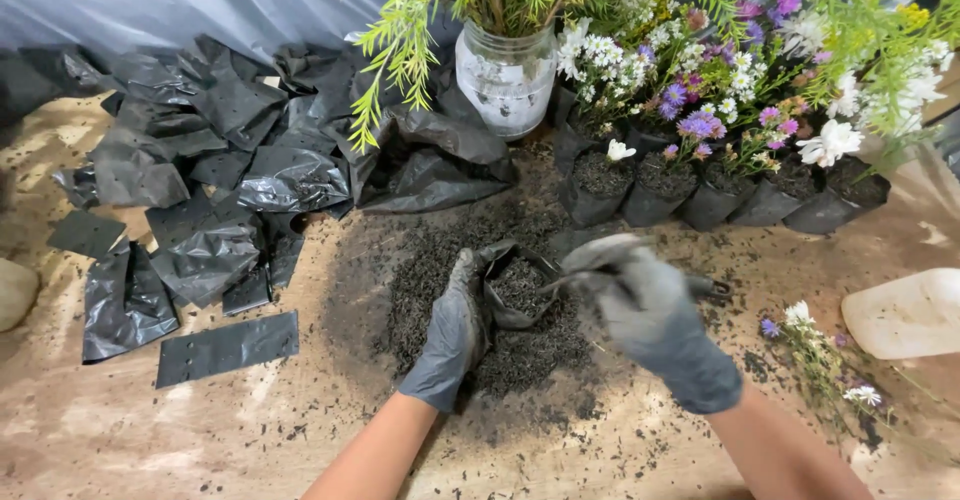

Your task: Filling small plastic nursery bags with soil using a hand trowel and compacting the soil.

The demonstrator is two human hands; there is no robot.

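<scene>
My left hand (452, 332), in a dark grey glove, grips the rim of a small black plastic grow bag (517, 285) partly filled with dark soil. The bag sits upright in a heap of loose dark soil (520, 355) on the wooden surface. My right hand (650, 315), also gloved and blurred, hovers at the bag's right edge and seems closed on a thin dark tool or stem that I cannot make out.
Several empty black plastic bags (200, 200) lie scattered at left. A glass jar of green foliage (507, 75) stands behind. A row of filled bags with white and purple flowers (700, 190) lines the back right. Cut flowers (820, 350) and a white container (905, 315) lie at right.
</scene>
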